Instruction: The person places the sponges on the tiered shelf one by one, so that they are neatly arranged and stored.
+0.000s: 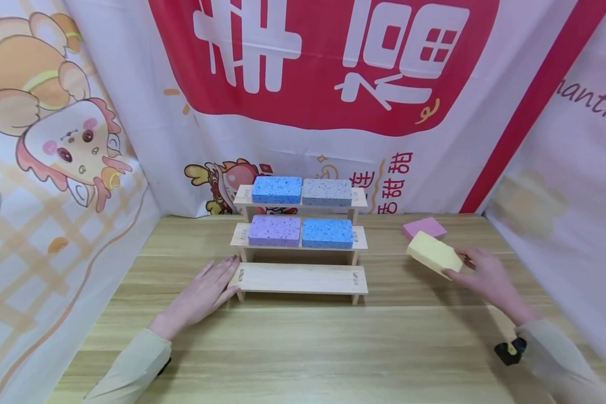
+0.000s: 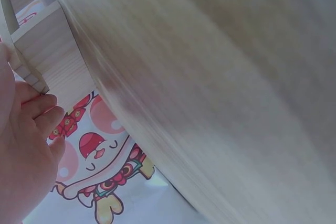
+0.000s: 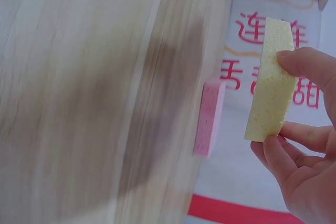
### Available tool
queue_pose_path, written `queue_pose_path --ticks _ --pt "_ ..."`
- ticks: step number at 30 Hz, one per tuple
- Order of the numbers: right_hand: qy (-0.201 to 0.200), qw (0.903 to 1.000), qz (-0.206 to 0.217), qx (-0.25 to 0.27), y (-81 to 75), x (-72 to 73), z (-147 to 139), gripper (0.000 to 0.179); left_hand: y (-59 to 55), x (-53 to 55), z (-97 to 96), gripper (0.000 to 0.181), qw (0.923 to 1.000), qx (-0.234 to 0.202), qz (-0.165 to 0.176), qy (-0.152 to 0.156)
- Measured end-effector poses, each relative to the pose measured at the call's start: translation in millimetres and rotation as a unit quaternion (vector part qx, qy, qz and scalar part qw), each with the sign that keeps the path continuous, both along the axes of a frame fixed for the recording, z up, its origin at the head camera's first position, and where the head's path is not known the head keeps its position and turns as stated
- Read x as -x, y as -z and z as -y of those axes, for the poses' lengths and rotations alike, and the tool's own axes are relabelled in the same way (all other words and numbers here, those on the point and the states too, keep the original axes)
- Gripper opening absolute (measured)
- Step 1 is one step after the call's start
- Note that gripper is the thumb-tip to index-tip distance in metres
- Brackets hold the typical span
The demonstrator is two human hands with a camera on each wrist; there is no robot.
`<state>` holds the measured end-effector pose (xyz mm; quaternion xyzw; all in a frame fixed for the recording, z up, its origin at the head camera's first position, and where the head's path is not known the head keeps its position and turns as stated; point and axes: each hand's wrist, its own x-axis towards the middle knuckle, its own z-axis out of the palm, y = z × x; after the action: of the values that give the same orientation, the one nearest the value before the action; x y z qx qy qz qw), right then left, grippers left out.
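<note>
My right hand (image 1: 485,275) pinches a yellow sponge (image 1: 434,253) between thumb and fingers, tilted and raised over the table's right side. In the right wrist view the yellow sponge (image 3: 273,85) is seen edge-on with the thumb on one side. A pink sponge (image 1: 424,227) lies on the table just behind it. My left hand (image 1: 207,289) rests with extended fingers at the left end of a three-tier wooden stand (image 1: 303,278). Its bottom tier is bare. On the middle tier sit a purple sponge (image 1: 275,230) and a blue sponge (image 1: 327,233); above them, another blue sponge (image 1: 276,189) and a grey sponge (image 1: 327,192).
The wood-grain table (image 1: 303,348) is bounded by a printed cloth backdrop (image 1: 303,146) behind and cloth sides at left and right. The stand is close to the back cloth. A dark strap piece (image 1: 510,352) shows at my right wrist.
</note>
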<state>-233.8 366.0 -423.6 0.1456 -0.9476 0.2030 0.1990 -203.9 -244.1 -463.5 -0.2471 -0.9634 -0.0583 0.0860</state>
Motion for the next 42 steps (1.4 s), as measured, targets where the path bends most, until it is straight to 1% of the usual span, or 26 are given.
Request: queue_pose_path --ticks 5,11,14,19,21,24,29,35,42 --pt "-0.016 0.9998 0.01 -0.009 -2.7 -3.0 12.2 0.054 -0.1 -0.4 -0.4 0.067 1.0 0.002 0.004 -0.002" --pt "-0.032 0.9992 0.022 -0.007 -8.2 -8.7 26.0 0.055 -0.9 -0.4 -0.7 0.067 1.0 0.004 0.002 -0.003" --pt "-0.04 0.9987 0.031 -0.005 -12.0 -11.5 33.1 0.057 -0.6 -0.5 -0.1 0.067 1.0 0.005 -0.004 -0.001" --pt "-0.047 0.997 0.061 0.004 -17.9 -17.5 44.6 0.059 0.7 -0.1 1.0 0.067 0.9998 0.01 -0.016 0.004" --pt "-0.053 0.9965 0.064 0.007 -19.2 -19.7 49.0 0.06 0.9 0.0 1.2 0.067 0.9998 0.011 -0.018 0.005" --pt "-0.067 0.9964 0.051 0.01 -19.9 -22.4 55.4 0.058 1.2 0.4 1.6 0.067 0.9997 0.011 -0.022 0.007" --pt "-0.084 0.9962 0.024 -0.001 -22.5 -28.7 65.4 0.058 0.7 0.6 1.7 0.067 0.9995 0.012 -0.027 0.01" --pt "-0.1 0.9949 0.004 -0.01 -26.8 -36.3 76.4 0.06 -0.1 0.4 1.6 0.067 0.9996 0.011 -0.025 0.009" --pt "-0.126 0.9918 -0.016 -0.015 -27.1 -37.8 85.9 0.059 -0.4 0.1 1.4 0.067 0.9996 0.01 -0.024 0.008"
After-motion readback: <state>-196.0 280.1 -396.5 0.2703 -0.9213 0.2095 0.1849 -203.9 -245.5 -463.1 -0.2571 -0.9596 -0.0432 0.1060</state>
